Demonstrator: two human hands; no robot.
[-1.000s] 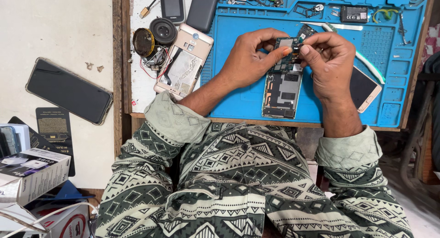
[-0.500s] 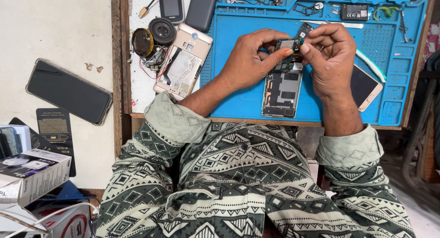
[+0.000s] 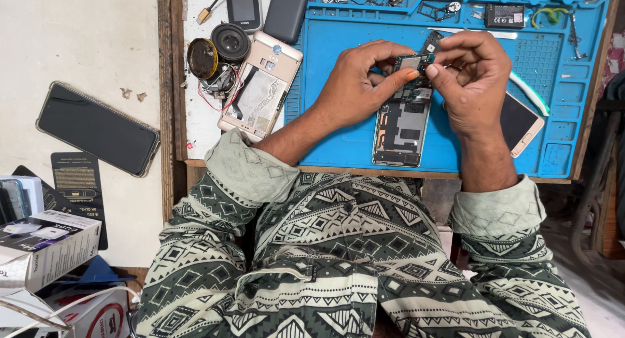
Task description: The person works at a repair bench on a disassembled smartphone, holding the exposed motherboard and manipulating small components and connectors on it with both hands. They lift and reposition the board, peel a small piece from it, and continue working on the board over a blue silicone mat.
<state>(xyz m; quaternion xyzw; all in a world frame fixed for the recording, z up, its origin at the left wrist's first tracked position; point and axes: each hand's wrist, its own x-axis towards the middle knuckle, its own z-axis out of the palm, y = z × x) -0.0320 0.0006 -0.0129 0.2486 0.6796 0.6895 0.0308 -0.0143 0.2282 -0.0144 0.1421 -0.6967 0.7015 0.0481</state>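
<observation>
My left hand (image 3: 357, 84) and my right hand (image 3: 472, 74) meet over the blue work mat (image 3: 338, 45). Together they pinch a small green circuit board (image 3: 411, 62) a little above an opened phone body (image 3: 402, 126), which lies face down with its insides bare. My left thumb and fingers grip the board's left edge; my right fingertips close on its right end. A dark strip (image 3: 431, 41) sticks up behind the board. My right wrist partly covers a phone with a dark screen (image 3: 517, 120).
Left of the mat lie a gold phone back cover (image 3: 260, 87), two round speakers (image 3: 218, 51) with wires, and two dark phones (image 3: 286, 9). A large black phone (image 3: 97, 128) rests on the white top at left. Boxes (image 3: 45, 247) stack at lower left. Small parts fill the mat's top trays (image 3: 504, 15).
Both hands stay on the small board; the fingers have shifted slightly, with the right fingertips closing further over the board's right end. The camera moved a little.
</observation>
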